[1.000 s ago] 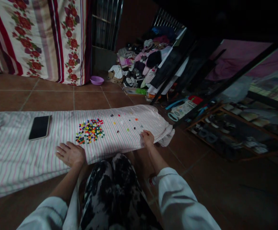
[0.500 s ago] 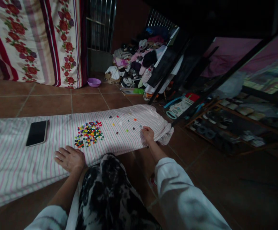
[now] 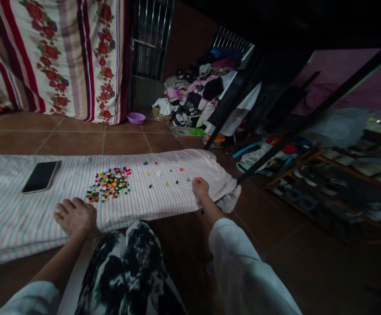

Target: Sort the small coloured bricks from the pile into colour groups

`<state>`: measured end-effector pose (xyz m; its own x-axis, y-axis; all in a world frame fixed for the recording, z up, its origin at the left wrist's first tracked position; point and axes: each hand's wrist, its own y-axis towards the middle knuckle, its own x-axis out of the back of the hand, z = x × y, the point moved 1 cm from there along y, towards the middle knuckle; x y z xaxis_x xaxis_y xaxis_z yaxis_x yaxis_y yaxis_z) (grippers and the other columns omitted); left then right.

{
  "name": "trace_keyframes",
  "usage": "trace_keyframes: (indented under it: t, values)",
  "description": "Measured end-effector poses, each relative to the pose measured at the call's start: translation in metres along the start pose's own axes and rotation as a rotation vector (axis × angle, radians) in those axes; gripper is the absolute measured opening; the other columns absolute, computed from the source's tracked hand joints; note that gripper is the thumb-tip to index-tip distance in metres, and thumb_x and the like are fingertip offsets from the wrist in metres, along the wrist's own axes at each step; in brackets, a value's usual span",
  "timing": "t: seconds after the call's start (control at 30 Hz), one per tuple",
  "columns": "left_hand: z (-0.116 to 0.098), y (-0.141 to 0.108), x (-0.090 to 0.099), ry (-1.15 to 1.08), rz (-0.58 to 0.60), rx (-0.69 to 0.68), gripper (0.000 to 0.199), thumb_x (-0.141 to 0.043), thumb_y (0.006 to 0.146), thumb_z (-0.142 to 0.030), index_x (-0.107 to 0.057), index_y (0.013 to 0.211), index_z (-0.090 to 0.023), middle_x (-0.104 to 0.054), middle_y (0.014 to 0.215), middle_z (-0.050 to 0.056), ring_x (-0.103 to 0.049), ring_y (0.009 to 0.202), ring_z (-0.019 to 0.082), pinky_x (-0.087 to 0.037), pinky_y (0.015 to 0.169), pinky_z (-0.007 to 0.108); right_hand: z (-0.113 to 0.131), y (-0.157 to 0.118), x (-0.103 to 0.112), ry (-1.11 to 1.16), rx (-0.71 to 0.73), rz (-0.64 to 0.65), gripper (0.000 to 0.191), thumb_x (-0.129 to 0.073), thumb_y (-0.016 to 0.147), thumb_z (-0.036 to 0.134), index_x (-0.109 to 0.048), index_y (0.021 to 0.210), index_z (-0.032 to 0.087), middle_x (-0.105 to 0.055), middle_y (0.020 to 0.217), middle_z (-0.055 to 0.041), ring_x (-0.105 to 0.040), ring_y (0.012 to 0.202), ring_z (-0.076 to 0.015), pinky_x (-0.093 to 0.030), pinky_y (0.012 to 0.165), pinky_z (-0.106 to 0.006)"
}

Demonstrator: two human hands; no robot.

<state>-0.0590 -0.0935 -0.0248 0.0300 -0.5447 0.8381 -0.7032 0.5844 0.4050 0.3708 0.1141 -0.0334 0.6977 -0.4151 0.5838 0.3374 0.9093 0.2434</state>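
Observation:
A cluster of small coloured pieces lies on the striped cloth. To its right, several single pieces are spread apart, among them an orange one, a black one and a white one. My left hand rests on the cloth's near edge, just below the cluster, fingers spread and holding nothing. At the right end of the cloth, my right hand is closed, fingertips beside a small grey piece. Whatever its fingers may hold is too small to make out.
A dark phone lies on the cloth at the left. Behind are a purple basin, a heap of clothes and a floral curtain. A dark slanting pole and a shoe rack stand at the right.
The view has shifted, with the cloth's pieces and phone now further left in it. My right hand stays near the grey piece; my left hand remains spread on the near edge.

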Motion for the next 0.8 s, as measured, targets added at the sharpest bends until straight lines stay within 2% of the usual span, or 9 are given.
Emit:
trace_keyframes:
  t: [0.27, 0.43, 0.8]
  values:
    - [0.000, 0.002, -0.006, 0.123, -0.007, -0.001, 0.034, -0.035, 0.081, -0.029, -0.057, 0.101, -0.012, -0.057, 0.113, 0.021, -0.044, 0.115, 0.036, -0.033, 0.091, 0.052, -0.007, 0.020, -0.008, 0.012, 0.010, 0.046, 0.024, -0.049, 0.065, 0.019, -0.071, 0.075, 0.022, -0.071, 0.076, -0.0004, -0.064, 0.079, -0.0186, -0.048, 0.083, -0.030]
    - [-0.002, 0.001, -0.007, 0.204, -0.024, -0.026, 0.039, -0.030, 0.084, -0.032, -0.058, 0.099, -0.010, -0.057, 0.109, 0.021, -0.045, 0.114, 0.034, -0.034, 0.091, 0.048, -0.005, 0.030, -0.021, 0.005, 0.031, 0.055, 0.023, -0.051, 0.062, 0.014, -0.070, 0.071, 0.023, -0.071, 0.076, 0.0001, -0.064, 0.082, -0.0186, -0.048, 0.085, -0.030]
    - [-0.004, 0.000, -0.003, 0.122, -0.037, -0.018, 0.039, -0.032, 0.083, -0.029, -0.059, 0.103, -0.009, -0.056, 0.109, 0.023, -0.044, 0.116, 0.036, -0.033, 0.092, 0.051, -0.008, 0.030, -0.028, -0.060, 0.037, 0.066, 0.022, -0.053, 0.063, 0.016, -0.073, 0.069, 0.024, -0.071, 0.073, -0.0011, -0.065, 0.084, -0.0203, -0.047, 0.085, -0.031]
